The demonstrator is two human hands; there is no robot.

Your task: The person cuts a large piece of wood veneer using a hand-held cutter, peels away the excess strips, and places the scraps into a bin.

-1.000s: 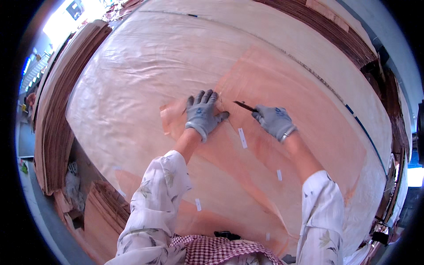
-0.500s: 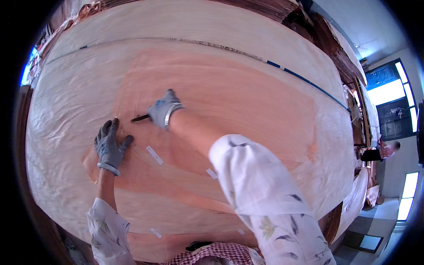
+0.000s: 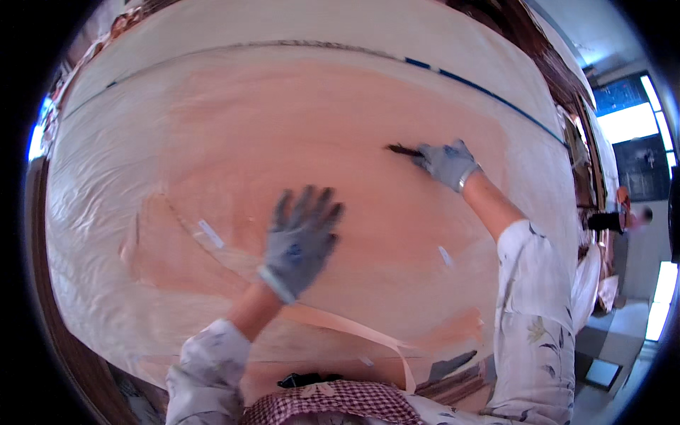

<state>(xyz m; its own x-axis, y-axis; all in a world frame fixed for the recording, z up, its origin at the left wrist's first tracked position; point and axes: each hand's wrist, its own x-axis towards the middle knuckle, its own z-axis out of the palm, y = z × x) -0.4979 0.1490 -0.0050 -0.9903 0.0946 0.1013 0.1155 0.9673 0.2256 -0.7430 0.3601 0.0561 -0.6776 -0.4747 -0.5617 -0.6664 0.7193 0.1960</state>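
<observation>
A large, thin peach-coloured sheet [image 3: 283, 120] lies over a pale covered table. My left hand [image 3: 301, 244], in a grey glove, is over the sheet's near part, fingers spread and holding nothing. Farther to the right, my gloved right hand [image 3: 446, 164] is closed around a slim black knife-like tool [image 3: 404, 150], whose tip points left above the sheet. Blur hides its exact kind. A smaller peach piece [image 3: 166, 244] lies left of my left hand, with a white label [image 3: 210, 233] near its upper edge. Another white label [image 3: 445, 256] is below my right hand.
A long thin rod [image 3: 496, 99], partly blue, arches across the table's far side. At the near side lie a narrow peach strip [image 3: 354, 327] and a dark object [image 3: 304, 380] by my checked apron. A person [image 3: 616, 221] is off at the right, beside stacked sheets.
My right hand has swept right with the black tool. My left hand has left the sheet's left edge, moved right, and spread its fingers. A narrow strip at the near side now hangs loose.
</observation>
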